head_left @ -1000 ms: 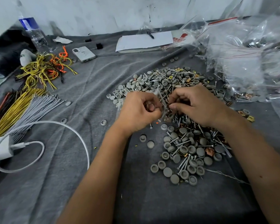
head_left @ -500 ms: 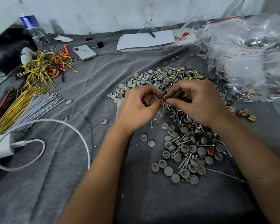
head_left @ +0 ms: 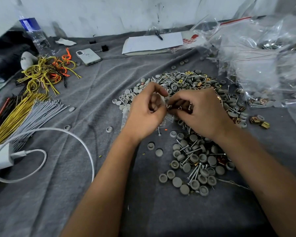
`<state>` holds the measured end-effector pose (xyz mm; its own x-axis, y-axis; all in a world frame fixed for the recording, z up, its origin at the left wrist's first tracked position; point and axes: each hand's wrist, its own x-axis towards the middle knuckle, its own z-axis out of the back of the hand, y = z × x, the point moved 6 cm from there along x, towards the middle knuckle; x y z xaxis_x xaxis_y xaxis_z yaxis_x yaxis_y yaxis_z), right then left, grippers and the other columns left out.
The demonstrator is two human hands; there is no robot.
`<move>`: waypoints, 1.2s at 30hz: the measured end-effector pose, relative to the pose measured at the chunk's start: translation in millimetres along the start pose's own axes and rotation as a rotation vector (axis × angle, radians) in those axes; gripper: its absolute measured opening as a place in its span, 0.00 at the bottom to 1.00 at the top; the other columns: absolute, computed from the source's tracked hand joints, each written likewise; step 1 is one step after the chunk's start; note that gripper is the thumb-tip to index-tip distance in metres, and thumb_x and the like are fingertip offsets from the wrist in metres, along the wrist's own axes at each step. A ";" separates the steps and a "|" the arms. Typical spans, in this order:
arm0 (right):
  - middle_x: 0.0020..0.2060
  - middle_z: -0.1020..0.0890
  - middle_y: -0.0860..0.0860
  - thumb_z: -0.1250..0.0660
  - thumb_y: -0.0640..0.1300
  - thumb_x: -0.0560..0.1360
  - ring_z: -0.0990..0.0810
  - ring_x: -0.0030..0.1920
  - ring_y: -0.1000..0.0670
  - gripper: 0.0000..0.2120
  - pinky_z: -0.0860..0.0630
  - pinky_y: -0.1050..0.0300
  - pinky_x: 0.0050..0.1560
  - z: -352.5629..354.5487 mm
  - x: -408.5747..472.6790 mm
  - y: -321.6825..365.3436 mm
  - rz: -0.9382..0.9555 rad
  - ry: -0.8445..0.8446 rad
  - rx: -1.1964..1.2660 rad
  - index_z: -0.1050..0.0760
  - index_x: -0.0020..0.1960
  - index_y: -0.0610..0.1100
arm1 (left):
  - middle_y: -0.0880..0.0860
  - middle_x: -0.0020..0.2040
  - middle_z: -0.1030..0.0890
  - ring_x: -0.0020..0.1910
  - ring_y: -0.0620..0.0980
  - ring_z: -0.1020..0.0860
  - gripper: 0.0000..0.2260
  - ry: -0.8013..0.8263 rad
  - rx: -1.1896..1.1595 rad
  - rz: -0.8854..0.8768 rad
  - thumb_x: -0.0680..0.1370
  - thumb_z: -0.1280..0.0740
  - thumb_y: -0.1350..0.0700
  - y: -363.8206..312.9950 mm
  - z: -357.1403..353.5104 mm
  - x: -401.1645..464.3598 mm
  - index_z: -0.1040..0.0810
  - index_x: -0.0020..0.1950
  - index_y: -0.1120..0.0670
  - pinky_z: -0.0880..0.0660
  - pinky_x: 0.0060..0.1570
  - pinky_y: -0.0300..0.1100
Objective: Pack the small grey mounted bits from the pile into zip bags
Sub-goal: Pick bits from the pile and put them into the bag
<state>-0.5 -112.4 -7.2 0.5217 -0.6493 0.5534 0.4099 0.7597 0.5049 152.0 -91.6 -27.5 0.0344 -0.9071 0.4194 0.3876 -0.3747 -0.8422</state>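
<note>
Left hand point(head_left: 144, 110) gripping a small clear bag point(head_left: 167, 115), right hand point(head_left: 202, 111) pinching small parts at its mouth, above the grey pile point(head_left: 193, 161) on the surface point(head_left: 75, 194)

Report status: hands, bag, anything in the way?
Left hand grips small clear zip bag. Right hand pinches bits at its mouth. Pile of grey bits and screws underneath; nothing blocking.

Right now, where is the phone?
In the head view, the phone lies far left on the grey cloth, between the yellow wires and the white notepad.
</note>
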 end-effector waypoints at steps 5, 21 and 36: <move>0.42 0.13 0.53 0.20 0.38 0.70 0.15 0.42 0.57 0.09 0.20 0.64 0.45 1.7 0.5 -2.8 -0.038 -0.040 0.021 0.15 0.49 0.43 | 0.51 0.31 0.31 0.32 0.48 0.31 0.11 -0.039 0.011 -0.011 0.72 0.36 0.68 -2.5 3.1 0.3 0.23 0.51 0.58 0.33 0.34 0.46; 0.51 0.26 0.50 0.28 0.50 0.78 0.27 0.59 0.47 0.13 0.22 0.44 0.54 -8.3 -0.9 -27.6 -0.137 0.197 -0.406 0.17 0.61 0.49 | 0.44 0.26 0.28 0.27 0.44 0.32 0.04 -0.253 0.016 -0.001 0.75 0.35 0.62 3.6 18.6 0.7 0.23 0.45 0.53 0.35 0.32 0.38; 0.56 0.25 0.49 0.32 0.59 0.79 0.31 0.63 0.46 0.20 0.27 0.49 0.58 -35.3 14.9 -12.6 -0.053 0.228 -0.544 0.19 0.65 0.50 | 0.46 0.27 0.33 0.27 0.46 0.37 0.08 -0.619 -0.092 0.081 0.71 0.37 0.62 12.6 46.7 -1.8 0.25 0.40 0.48 0.40 0.32 0.40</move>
<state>28.5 -130.4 -28.7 0.6131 -0.7083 0.3499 0.7330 0.6752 0.0825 199.8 -85.8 -23.1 0.5980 -0.6645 0.4482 0.2817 -0.3493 -0.8937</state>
